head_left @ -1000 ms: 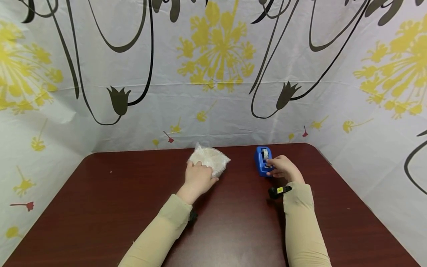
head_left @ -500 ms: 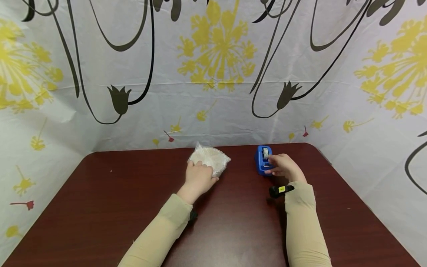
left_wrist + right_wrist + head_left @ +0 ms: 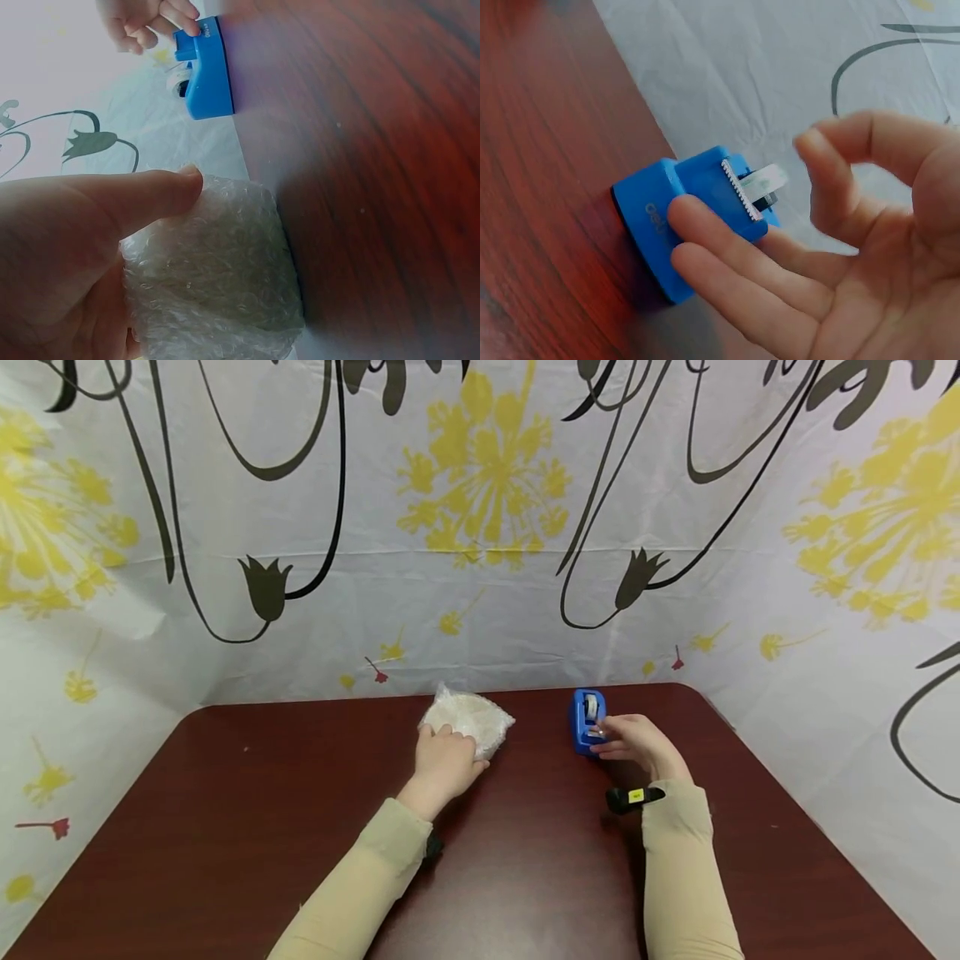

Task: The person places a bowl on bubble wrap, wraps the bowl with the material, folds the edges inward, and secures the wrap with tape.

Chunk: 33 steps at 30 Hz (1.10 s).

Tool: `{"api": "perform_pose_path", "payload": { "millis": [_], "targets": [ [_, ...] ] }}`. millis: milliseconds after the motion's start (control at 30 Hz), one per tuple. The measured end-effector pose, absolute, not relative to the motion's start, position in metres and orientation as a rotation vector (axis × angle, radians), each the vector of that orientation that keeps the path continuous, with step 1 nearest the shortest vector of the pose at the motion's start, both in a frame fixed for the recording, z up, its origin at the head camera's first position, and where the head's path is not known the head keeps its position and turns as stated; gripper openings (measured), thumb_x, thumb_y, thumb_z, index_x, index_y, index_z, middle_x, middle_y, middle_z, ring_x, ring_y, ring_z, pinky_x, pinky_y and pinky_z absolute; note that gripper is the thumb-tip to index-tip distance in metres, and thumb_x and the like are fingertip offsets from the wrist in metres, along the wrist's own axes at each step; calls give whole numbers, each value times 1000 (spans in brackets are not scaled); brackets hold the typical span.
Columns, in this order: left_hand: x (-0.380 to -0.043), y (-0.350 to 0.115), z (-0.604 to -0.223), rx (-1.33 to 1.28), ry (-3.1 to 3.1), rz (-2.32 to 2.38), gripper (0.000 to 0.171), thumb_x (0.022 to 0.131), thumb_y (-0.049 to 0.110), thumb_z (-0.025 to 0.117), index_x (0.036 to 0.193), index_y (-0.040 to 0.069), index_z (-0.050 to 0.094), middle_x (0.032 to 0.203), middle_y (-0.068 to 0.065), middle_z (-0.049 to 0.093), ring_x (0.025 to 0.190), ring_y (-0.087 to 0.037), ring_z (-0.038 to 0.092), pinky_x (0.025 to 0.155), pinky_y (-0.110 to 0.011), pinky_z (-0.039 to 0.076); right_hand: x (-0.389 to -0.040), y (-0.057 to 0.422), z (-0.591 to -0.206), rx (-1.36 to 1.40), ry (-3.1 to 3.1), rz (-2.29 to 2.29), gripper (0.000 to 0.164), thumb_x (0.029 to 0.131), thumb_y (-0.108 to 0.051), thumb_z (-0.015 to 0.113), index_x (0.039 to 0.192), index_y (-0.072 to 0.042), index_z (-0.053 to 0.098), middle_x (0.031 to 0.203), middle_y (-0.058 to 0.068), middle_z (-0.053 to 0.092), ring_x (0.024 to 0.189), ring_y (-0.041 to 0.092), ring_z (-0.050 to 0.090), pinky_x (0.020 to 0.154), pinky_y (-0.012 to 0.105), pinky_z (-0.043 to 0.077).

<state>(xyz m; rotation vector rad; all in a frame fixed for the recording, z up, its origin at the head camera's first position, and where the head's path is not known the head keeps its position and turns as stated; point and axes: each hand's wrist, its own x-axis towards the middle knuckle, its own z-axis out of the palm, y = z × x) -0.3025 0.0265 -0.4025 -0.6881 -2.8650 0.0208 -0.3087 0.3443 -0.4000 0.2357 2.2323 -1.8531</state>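
A bubble-wrapped package (image 3: 482, 718) lies near the far edge of the table. My left hand (image 3: 447, 764) holds it from the near side; in the left wrist view its thumb (image 3: 161, 196) lies along the bubble wrap. To the right stands a blue tape dispenser (image 3: 577, 727) with a serrated cutter (image 3: 741, 189) and a roll of clear tape (image 3: 767, 180). My right hand (image 3: 637, 745) is at the dispenser. Two straight fingers (image 3: 742, 262) rest against its front, while thumb and index finger bend toward each other beside the roll. Whether tape lies between them cannot be seen.
The dark red-brown table (image 3: 315, 827) ends just behind the package and dispenser. A white sheet (image 3: 360, 635) printed with yellow and dark flowers hangs behind and along both sides. A black strap device (image 3: 628, 797) sits at the right wrist.
My right hand lifts a little along the dispenser, then settles slightly back toward me and the cutter. The left hand and package stay in place. The head view shifts slightly.
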Motion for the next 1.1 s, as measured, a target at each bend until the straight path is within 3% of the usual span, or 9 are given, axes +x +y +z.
{"api": "perform_pose_path", "payload": {
  "millis": [133,233,400,500,600,767,867,967,1100],
  "targets": [
    [-303,26,-401,-691,-2860,15,35,80,53,53,78,19,63,69,3,55,76,-18,45,73,-41,28,-301,347,-405,112,2168,-1913,24,91,-17,44,89,4,53,131,23,38,104,37,51,87,44,40],
    [-302,26,-401,-686,-2868,16,35,80,53,53,77,19,62,68,4,53,75,-17,44,72,-40,27,-296,351,-409,-14,2073,-1982,24,91,-12,42,72,-1,51,137,20,29,109,42,45,90,47,35],
    [-302,25,-403,-677,-2891,9,34,80,53,54,77,20,62,68,4,53,75,-18,44,72,-40,27,-288,355,-412,-78,1966,-2050,28,92,-12,44,71,-2,59,141,16,23,113,43,39,94,50,29],
    [-302,25,-404,-677,-2896,11,34,80,53,53,77,20,62,68,4,53,76,-18,44,73,-40,27,-285,351,-408,14,2156,-1935,32,89,-27,51,81,0,64,127,18,45,111,37,45,93,47,33],
    [-303,25,-405,-676,-2895,12,35,80,53,53,77,20,61,67,4,52,75,-18,43,72,-40,27,-280,346,-398,147,2424,-1735,47,83,-40,56,86,6,65,94,19,60,100,33,49,86,43,38],
    [-303,26,-406,-674,-2891,2,34,80,53,53,75,20,61,66,4,51,73,-18,42,72,-40,26,-274,341,-387,210,2607,-1506,47,83,-37,58,79,10,63,73,14,61,87,29,48,78,39,38],
    [-303,25,-407,-678,-2888,-10,34,80,53,53,73,21,60,64,4,49,72,-17,41,72,-39,25,-275,340,-389,218,2600,-1418,41,84,-33,58,73,6,65,69,13,62,72,21,51,70,33,40],
    [-304,25,-407,-684,-2885,-13,33,80,53,53,71,21,59,62,5,48,70,-17,40,72,-39,25,-278,340,-397,262,2564,-1345,39,84,-34,58,69,1,66,61,10,60,51,15,43,53,28,38],
    [-304,24,-407,-684,-2882,-9,34,80,53,53,70,21,58,61,5,46,70,-17,40,71,-39,25,-279,340,-407,341,2549,-1273,39,82,-38,59,65,-3,66,57,4,57,47,12,37,47,26,37]
  ]
}}
